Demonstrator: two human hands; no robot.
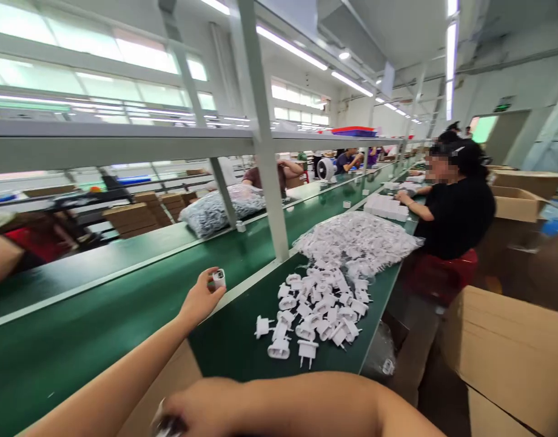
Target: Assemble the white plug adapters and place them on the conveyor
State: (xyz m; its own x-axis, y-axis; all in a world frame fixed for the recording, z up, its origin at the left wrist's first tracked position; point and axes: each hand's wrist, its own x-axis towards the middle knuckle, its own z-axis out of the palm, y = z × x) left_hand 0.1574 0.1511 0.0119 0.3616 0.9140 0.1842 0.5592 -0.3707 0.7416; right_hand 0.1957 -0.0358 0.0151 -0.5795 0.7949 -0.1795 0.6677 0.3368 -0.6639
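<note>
A long green conveyor belt [124, 303] ran through a bright factory hall. The left hand [199, 300] pinched a white plug housing [219, 278] upright above it, near loose plug parts [319, 309]. The right hand [201, 413] gripped something unclear.

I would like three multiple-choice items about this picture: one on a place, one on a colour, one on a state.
1. Where is the loose pile of white plug parts?
A. on the green table
B. in a cardboard box
C. on the overhead shelf

2. What colour is the conveyor belt?
A. blue
B. green
C. grey

3. What is the left hand doing?
A. lying flat
B. pinching a small white part
C. gripping a box

Answers: 1 A, the parts lie spread on the table. 2 B, the belt surface is dark green. 3 B, the fingertips hold the part above the belt.
</note>
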